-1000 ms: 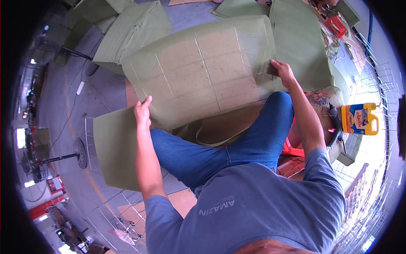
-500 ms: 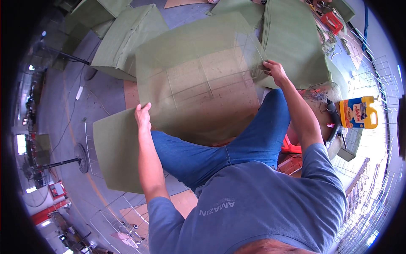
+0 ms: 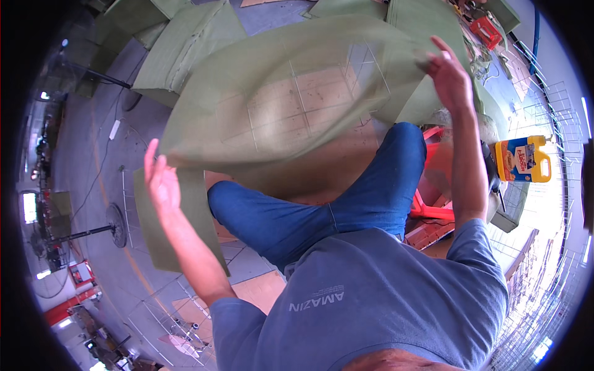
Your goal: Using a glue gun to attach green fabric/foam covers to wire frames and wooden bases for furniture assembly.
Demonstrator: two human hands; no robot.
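A thin, see-through green mesh sheet (image 3: 229,105) billows in front of me, above my knees. Its left corner meets the fingers of my left hand (image 3: 163,184), which grips it with one finger sticking up. My right hand (image 3: 451,80) is raised at the sheet's right corner and holds it there; the fingertips are blurred by motion. Through the mesh show a brown board (image 3: 291,123) and thin wire grid lines. Beside my left knee hangs a green panel (image 3: 185,216), below the sheet.
Green sheet stacks (image 3: 185,55) stand beyond at the left. A yellow jug (image 3: 525,159) is at my right, near a red plastic stool (image 3: 427,207). Wire grids (image 3: 550,105) line the far right. A fan (image 3: 116,226) stands at left, with a red crate (image 3: 486,32) at upper right.
Both hands have spread apart; the right rose up and outward, the left moved left. The sheet has lifted and gone from fairly flat to billowing. My left knee has shifted left.
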